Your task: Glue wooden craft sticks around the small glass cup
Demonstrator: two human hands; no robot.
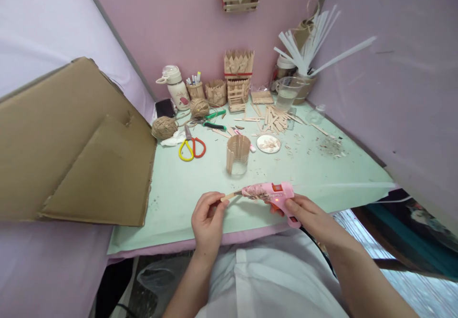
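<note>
In my right hand (302, 210) is a pink hot glue gun (266, 191), its small light glowing orange. My left hand (209, 218) pinches a short wooden craft stick (231, 196) between thumb and fingers. The glue gun's nozzle meets the far end of the stick, or lies just over it. Beyond both hands stands a clear cup (238, 167), partly lined with upright craft sticks and open toward me at the front. To its right, a round white lid (268, 143) holds small wood scraps.
Scissors (192, 148), pliers (214, 126) and twine balls (164, 128) lie at the left. Loose craft sticks (275, 119) are piled at the back right, near a cup of water (286, 96). A cardboard sheet (89, 151) leans along the left edge. Wood debris (331, 146) is scattered at the right.
</note>
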